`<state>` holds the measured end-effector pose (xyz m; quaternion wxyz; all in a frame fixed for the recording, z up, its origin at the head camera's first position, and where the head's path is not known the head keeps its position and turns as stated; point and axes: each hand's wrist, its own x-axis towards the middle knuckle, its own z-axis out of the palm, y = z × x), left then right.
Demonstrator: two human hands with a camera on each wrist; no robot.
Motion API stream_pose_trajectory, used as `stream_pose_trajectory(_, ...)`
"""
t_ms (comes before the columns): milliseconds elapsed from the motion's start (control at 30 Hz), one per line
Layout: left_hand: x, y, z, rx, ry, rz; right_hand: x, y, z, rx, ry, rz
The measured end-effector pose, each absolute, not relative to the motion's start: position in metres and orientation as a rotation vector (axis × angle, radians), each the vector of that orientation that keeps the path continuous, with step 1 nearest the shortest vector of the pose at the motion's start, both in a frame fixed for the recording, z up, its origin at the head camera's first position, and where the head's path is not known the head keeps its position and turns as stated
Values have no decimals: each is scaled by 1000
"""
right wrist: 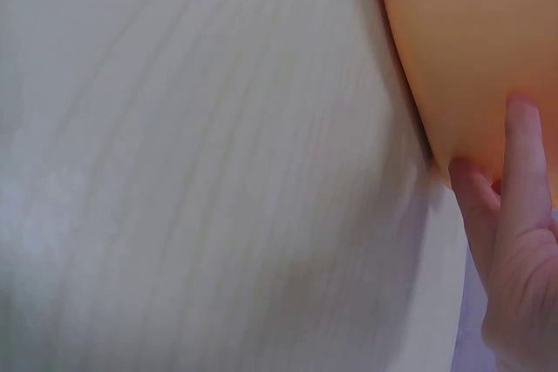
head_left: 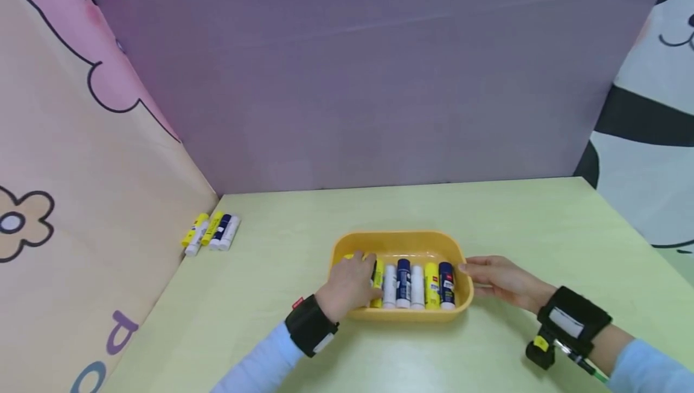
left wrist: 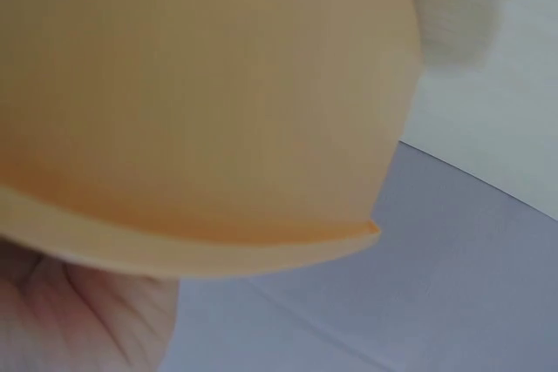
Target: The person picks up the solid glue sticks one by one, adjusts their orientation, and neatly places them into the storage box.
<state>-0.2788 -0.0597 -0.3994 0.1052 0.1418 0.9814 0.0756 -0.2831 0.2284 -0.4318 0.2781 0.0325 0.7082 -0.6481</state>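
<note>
A row of glue sticks (head_left: 417,287) sits side by side in the yellow tray (head_left: 403,316), just below and right of the middle of the head frame. Counting from the hand at the left, the uncovered ones run yellow, white, navy, white, yellow, navy; their labels carry small printed marks, too small to read. The left hand (head_left: 351,284) reaches over the tray's left end, its fingers bent down among the sticks there; whether they hold one cannot be told, since the hand covers them. The right hand (head_left: 506,281) rests at the tray's right end, its fingers extended and touching the outer wall. Both wrists wear black bands (head_left: 577,319); the right one bears a white label with no legible text. Toward the left of the frame, five more sticks (head_left: 219,233), two yellow, two white and one navy, lie on the pale green surface (head_left: 515,212). At lower left, the printed wall (head_left: 135,218) shows a purple letter (head_left: 120,333) like a P and a round blue one (head_left: 89,375) like an O
</note>
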Motion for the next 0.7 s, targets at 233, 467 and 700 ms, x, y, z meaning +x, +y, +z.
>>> stream_pose_trajectory(233,-279,-59,-399,411,2882,205,-283,228,-432,73,1903,-1739)
stream_pose_trajectory(467,-276,-59,-397,433,2896,169,-283,229,-432,44,1895,-1748)
stream_pose_trajectory(700,-274,-59,-394,435,2912,169,-285,231,-437,65,1908,-1740)
